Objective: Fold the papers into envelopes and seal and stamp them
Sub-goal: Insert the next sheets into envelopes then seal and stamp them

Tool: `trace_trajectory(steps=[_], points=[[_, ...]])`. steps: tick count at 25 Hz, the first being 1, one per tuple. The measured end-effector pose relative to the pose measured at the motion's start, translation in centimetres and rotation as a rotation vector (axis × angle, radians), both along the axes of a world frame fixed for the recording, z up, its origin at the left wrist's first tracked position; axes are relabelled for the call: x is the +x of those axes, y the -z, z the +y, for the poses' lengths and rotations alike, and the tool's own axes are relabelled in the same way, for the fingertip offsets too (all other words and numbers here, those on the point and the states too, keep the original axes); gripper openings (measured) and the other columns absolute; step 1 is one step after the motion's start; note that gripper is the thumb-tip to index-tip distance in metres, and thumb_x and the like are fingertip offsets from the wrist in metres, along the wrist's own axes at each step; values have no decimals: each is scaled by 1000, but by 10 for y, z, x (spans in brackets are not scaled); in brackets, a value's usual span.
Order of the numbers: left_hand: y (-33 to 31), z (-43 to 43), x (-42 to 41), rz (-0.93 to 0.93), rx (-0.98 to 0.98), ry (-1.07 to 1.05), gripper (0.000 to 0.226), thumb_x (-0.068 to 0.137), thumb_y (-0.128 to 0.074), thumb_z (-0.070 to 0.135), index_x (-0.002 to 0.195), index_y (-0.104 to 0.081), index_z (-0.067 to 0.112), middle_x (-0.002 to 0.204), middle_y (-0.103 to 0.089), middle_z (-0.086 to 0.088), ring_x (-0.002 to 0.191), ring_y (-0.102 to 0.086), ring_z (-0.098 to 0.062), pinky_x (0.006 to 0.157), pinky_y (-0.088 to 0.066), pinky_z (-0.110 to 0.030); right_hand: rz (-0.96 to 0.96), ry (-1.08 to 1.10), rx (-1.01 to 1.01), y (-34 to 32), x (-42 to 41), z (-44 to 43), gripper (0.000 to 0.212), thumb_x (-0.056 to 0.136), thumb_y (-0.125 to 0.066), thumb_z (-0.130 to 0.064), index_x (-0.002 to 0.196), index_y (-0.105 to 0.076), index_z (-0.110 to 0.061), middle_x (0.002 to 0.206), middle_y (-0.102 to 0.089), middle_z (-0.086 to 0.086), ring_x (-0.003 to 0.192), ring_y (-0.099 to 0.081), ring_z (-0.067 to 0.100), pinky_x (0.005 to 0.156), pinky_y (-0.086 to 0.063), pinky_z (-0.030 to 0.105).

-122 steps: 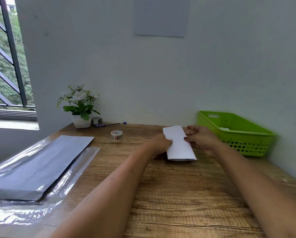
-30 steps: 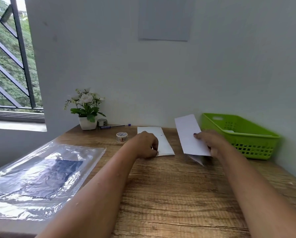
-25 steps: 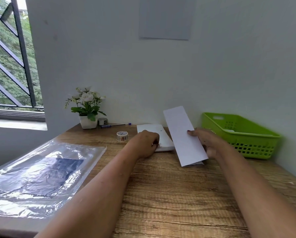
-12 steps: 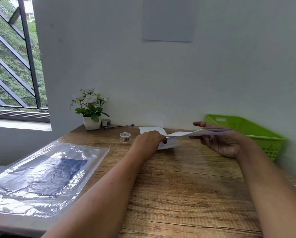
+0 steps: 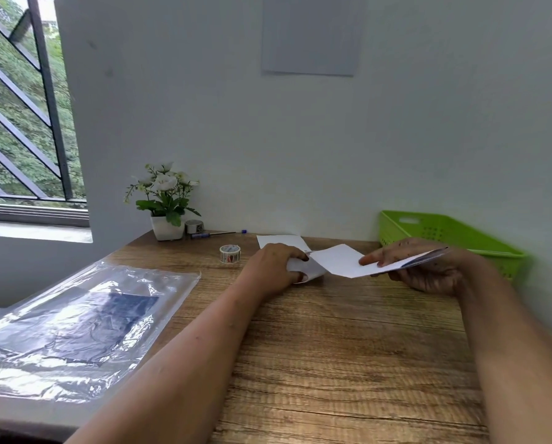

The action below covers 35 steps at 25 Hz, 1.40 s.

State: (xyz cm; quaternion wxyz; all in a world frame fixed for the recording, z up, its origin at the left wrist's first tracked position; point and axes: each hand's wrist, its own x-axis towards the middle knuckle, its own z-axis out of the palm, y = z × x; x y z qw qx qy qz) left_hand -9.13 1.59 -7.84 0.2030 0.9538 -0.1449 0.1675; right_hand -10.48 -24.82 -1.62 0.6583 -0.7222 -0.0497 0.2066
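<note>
Two sheets | right grip (image 5: 428, 272) pinches folded sheet (image 5: 342, 261) above surface (image 5: 348, 347), long axis level, tip pointing left | left grip (image 5: 279, 265), just beside tip, pinches near end of flat sheet (image 5: 279, 241) on surface

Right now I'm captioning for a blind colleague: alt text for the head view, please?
The right hand holds a folded white paper above a wooden desk while the left hand grips a second paper lying on it. A tape roll, flower pot and green basket stand behind.
</note>
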Motion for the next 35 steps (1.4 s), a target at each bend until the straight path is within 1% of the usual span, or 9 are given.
trace_trajectory(steps=[4, 10, 15, 17, 20, 23, 27, 30, 35], points=[[1, -1, 0, 11, -13, -5, 42, 85, -62, 37, 126, -57, 33, 136, -52, 6, 126, -44, -17, 102, -37, -35, -10, -84, -100, 8, 12, -2, 25, 77, -62, 5, 99, -73, 3, 126, -60, 23, 88, -55, 18, 59, -53, 12], [-4, -11, -2, 25, 287, 143, 50, 83, -53, 21, 132, -52, 34, 140, -50, 10, 131, -40, -12, 107, -38, -38, 13, -174, -217, 26, 12, 14, 26, 88, -53, 5, 107, -66, -6, 95, -67, 6, 65, -66, 10, 47, -52, 17], [-5, -25, -11, -19, 368, 250, 54, 81, -56, 31, 134, -52, 26, 137, -54, 9, 126, -43, -14, 100, -42, -36, 17, -67, -200, 33, 9, 31, 25, 90, -56, 2, 108, -50, -14, 69, -63, 2, 43, -58, 6, 39, -46, 15], [-3, -30, -12, -40, 365, 257, 51, 81, -57, 36, 131, -55, 25, 134, -57, 6, 124, -46, -16, 99, -42, -37, -31, 27, -242, 36, 12, 37, 36, 88, -62, -4, 118, -44, -13, 81, -60, 6, 48, -60, 8, 42, -48, 17], [-2, -31, -13, -54, 361, 238, 49, 82, -56, 36, 130, -56, 25, 132, -58, 6, 123, -47, -17, 99, -42, -37, -254, 215, -588, 43, 21, 47, 60, 78, -76, -25, 126, -44, -8, 105, -55, 7, 84, -56, 17, 64, -44, 24], [-1, -29, -12, -33, 365, 201, 48, 83, -53, 24, 131, -55, 27, 135, -56, 8, 125, -46, -17, 99, -43, -39, -408, 345, -608, 47, 26, 58, 53, 73, -79, -33, 112, -51, -10, 107, -55, 6, 92, -52, 20, 70, -39, 28], [-1, -23, -12, -21, 328, 136, 48, 88, -50, 13, 132, -53, 30, 135, -55, 3, 124, -47, -21, 99, -44, -40, -201, 12, -362, 26, 11, 52, 32, 77, -77, -17, 100, -55, -12, 87, -53, 1, 65, -52, 11, 51, -49, 25], [-1, -17, -12, -45, 271, 48, 55, 89, -49, 10, 140, -43, 33, 137, -54, -1, 126, -46, -23, 96, -42, -37, -190, -250, -377, 17, 0, 47, 26, 76, -74, -1, 96, -61, -12, 83, -50, 1, 66, -55, 9, 56, -52, 21], [3, -10, -1, 69, 156, 13, 53, 86, -56, 15, 137, -46, 26, 135, -56, 2, 126, -47, -21, 101, -42, -38, -223, -321, -379, 12, -7, 48, 25, 76, -72, 2, 95, -65, -13, 93, -49, 1, 72, -59, 7, 64, -53, 17]])
